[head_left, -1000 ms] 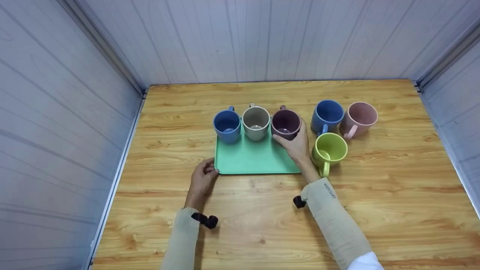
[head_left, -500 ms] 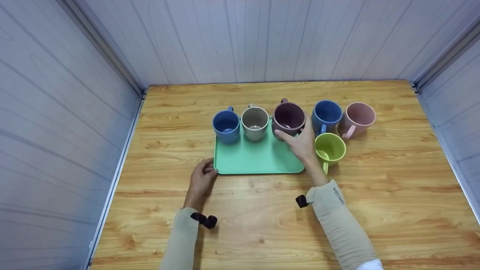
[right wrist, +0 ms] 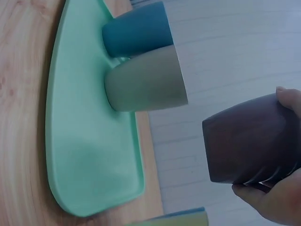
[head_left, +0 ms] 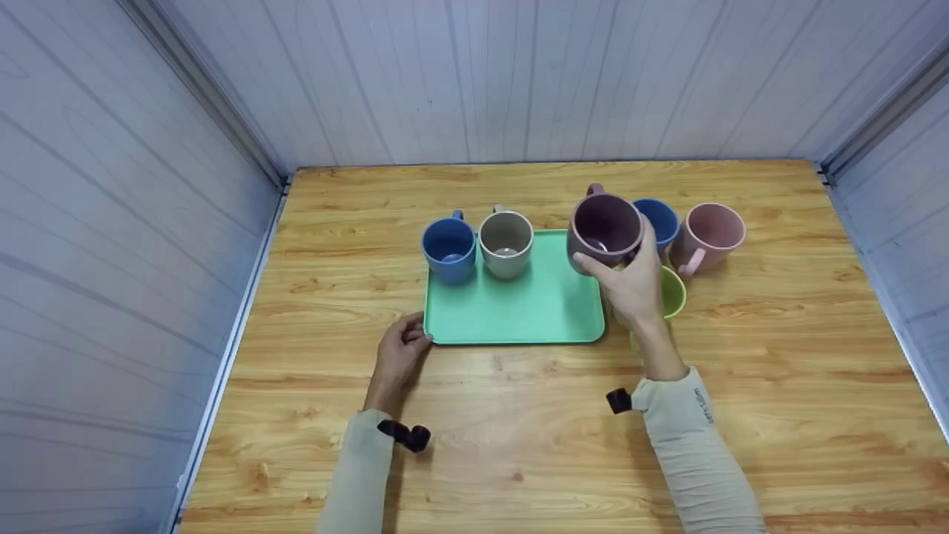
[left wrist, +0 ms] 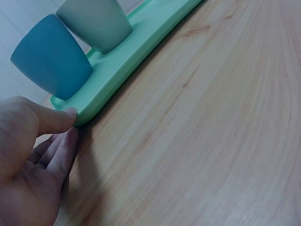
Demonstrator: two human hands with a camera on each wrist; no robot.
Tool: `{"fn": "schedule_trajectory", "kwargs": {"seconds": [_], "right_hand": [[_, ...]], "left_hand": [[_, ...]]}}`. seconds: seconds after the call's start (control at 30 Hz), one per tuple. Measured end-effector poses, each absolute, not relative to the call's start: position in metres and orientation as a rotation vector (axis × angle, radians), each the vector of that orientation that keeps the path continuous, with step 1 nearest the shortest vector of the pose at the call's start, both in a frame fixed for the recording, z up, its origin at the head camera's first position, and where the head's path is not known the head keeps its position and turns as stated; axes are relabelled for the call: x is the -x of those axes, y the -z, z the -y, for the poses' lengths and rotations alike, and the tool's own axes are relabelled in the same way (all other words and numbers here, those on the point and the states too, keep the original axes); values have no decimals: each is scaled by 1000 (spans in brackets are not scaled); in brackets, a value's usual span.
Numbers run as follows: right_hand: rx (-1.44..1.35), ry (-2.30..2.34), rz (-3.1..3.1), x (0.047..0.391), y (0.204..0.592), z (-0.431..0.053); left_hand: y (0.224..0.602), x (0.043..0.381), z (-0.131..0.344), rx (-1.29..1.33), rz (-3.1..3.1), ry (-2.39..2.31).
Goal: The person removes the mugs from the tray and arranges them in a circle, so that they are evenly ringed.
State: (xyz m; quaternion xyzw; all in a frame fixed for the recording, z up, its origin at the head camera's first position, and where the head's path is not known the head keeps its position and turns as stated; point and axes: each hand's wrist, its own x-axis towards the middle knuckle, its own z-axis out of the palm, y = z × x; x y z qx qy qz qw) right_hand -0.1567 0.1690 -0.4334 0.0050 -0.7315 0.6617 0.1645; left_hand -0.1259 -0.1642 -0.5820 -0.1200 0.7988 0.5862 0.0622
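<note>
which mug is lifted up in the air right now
The dark purple mug, gripped in the right hand; the other five stand on the green tray or the wooden table.

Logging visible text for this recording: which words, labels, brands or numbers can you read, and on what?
Right sleeve: dark lettering, too small and blurred to read.
Mugs, tray, table: no text on the parts in view.
So nothing is legible.
</note>
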Motion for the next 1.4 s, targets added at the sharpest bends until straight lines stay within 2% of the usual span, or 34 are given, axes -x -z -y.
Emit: {"fn": "schedule_trajectory", "kwargs": {"seconds": [0.3,0.53,1.4], "right_hand": [[-36,-1749,2109,146,428,-191],[55,-1660,2143,141,426,-202],[266,-1745,2053,129,426,-250]], "left_hand": [[581,126,163,389,-2414,-1754],[582,127,164,430,-2410,-1745],[581,125,164,421,-2406,-1724]]}}
